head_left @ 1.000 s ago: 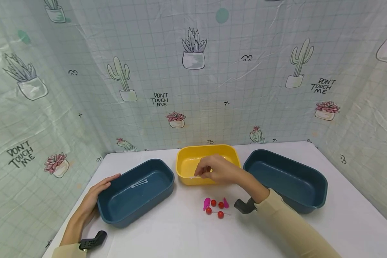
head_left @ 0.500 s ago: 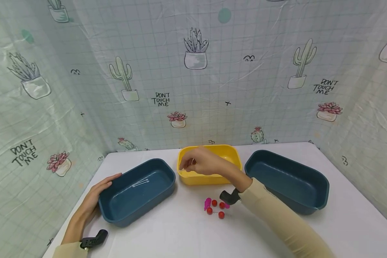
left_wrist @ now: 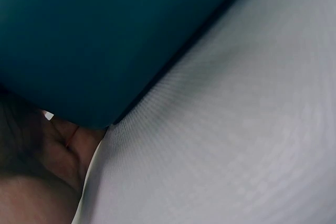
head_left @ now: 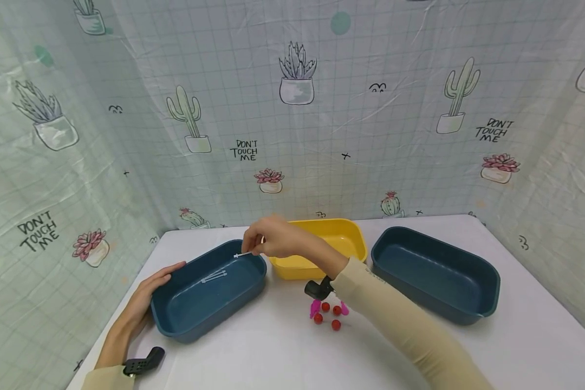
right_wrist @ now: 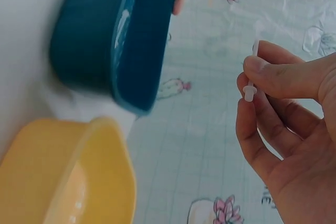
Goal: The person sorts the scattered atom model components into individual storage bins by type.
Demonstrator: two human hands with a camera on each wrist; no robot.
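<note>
My right hand [head_left: 275,236] pinches a thin white plastic stick [right_wrist: 251,92] with a small flanged end, between thumb and fingers. It hovers above the back right corner of the left dark-blue bin [head_left: 234,299]. Inside that bin lie several similar pale sticks [head_left: 214,277]. Against the bin's outer left side rests my left hand [head_left: 138,303], its fingers extended along the rim. In the left wrist view, the bin wall [left_wrist: 105,40] fills the upper left and only part of the hand shows below it.
A yellow bin [head_left: 297,274] stands at the back middle, partly behind the right forearm. Another dark-blue bin [head_left: 431,303] is on the right. Several red balls [head_left: 336,325] and magenta pieces [head_left: 314,309] lie on the white table, near the right wrist's black camera [head_left: 318,290].
My right hand has moved left with the white stick, from over the yellow bin to the left blue bin. The left hand has stayed at the bin's side.
</note>
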